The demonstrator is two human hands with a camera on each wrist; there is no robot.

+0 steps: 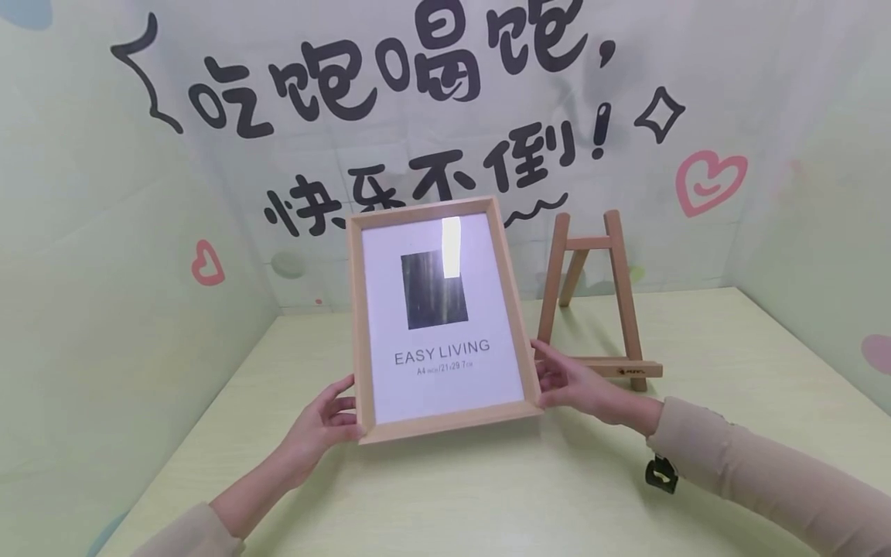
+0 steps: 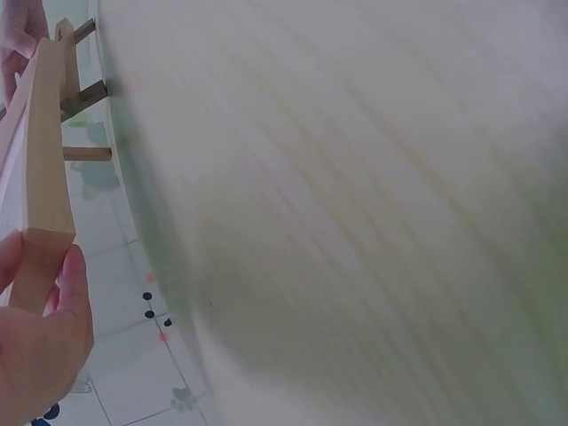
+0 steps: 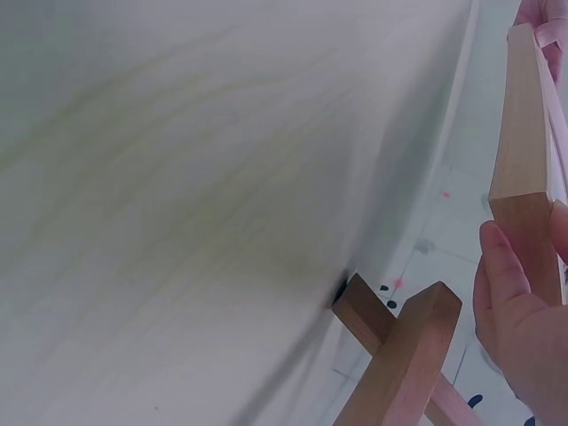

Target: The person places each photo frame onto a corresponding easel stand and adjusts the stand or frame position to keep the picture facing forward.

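Between my two hands is a picture frame [image 1: 445, 430] with a light wood border, held raised over the table and tilted slightly. Its white insert carries a dark picture and the printed words EASY LIVING. My left hand [image 1: 322, 424] grips the lower left side, thumb in front and fingers around the edge. On the lower right side my right hand [image 1: 574, 384] grips it the same way. Both wrist views show fingers curled round the frame's corner. Right behind my right hand stands a small wooden easel [image 1: 623, 294], upright with a ledge across its front.
The pale table [image 1: 487, 495] reaches back to a wall [image 1: 306, 155] covered with printed cloth bearing large dark characters and pink hearts. Similar cloth closes off the left and right sides. A black band [image 1: 661, 473] hangs under my right sleeve.
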